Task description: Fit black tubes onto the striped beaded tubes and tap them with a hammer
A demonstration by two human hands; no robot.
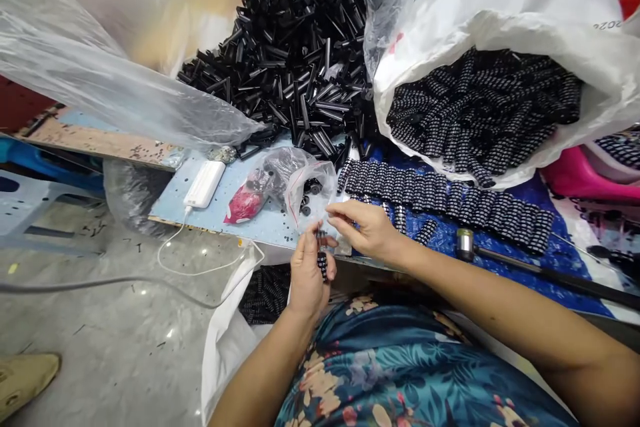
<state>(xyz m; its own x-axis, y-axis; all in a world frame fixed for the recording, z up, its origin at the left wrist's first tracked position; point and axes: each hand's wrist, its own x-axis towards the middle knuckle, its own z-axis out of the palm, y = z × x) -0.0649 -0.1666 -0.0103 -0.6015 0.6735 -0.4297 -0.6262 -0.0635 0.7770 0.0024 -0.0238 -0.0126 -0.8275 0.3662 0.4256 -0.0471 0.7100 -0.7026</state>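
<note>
My left hand (307,275) grips a small black studded tube (323,263) upright near the table's front edge. My right hand (367,228) is just above and to the right of it, fingertips pinched at the tube's top end on a tiny part that I cannot make out. A row of the same studded tubes (445,199) lies on blue cloth right behind my right hand. A big heap of plain black tubes (300,73) spills from a clear plastic bag at the back.
A white sack (500,13) at the right holds many studded tubes. A small hammer (467,245) lies on the blue cloth. A white power bank (204,184) with cable and small plastic bags (280,188) sit left. A white bag of finished tubes (265,293) hangs below the table.
</note>
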